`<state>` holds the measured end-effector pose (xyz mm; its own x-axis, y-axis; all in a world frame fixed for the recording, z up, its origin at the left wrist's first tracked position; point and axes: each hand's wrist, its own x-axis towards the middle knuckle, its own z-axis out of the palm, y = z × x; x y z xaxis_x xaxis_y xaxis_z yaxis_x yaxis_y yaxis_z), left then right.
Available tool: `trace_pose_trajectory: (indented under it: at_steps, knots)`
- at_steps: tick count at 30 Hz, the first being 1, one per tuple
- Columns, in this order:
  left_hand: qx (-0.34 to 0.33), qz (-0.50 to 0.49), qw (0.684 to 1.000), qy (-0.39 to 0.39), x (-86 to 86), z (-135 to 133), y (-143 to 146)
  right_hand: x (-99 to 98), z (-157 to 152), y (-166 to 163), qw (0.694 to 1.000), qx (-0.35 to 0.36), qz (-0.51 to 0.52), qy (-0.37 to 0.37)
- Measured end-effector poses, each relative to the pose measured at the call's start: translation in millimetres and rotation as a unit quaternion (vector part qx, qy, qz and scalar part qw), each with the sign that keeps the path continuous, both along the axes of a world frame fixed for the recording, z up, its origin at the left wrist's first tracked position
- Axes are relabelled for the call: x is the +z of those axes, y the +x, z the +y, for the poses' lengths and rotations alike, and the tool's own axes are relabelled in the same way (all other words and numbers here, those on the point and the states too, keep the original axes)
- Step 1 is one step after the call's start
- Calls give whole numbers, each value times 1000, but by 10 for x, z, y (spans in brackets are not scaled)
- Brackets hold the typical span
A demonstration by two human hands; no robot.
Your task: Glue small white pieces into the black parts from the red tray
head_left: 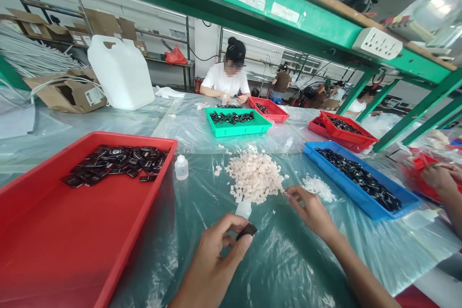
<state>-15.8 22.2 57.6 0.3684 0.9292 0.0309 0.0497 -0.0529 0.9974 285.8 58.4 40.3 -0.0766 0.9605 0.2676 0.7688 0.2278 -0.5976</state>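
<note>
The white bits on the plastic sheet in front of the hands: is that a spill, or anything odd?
Nothing looks damaged. The pile of white pieces lies loose on the sheet, not in a tray, with strays scattered around it and a smaller heap beside the right hand. The left hand holds a black part.

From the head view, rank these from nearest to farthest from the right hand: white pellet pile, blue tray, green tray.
1. white pellet pile, just left of the right hand fingertips.
2. blue tray, to its right.
3. green tray, far across the table.
</note>
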Motion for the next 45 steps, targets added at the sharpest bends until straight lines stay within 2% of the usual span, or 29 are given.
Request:
trace_pose_trajectory:
  at_steps: [6,9,12,23,32,45]
  knots:
    - [-12,12,1000,-11,31,-31,18,292,-567,-736,970,59,236,20]
    - [-26,18,999,-9,48,-30,15,378,-646,-1019,956,67,283,41]
    - [-35,18,999,-4,57,-26,8,409,-655,-1159,951,56,297,61]
    - [-47,15,998,25,55,-25,8,341,-759,-1268,965,21,235,114]
    - [-62,-53,997,-12,20,-24,42,264,-760,-1284,972,39,184,139]
    - [-74,-92,993,-16,15,-60,42,157,-892,-1258,979,22,37,198]
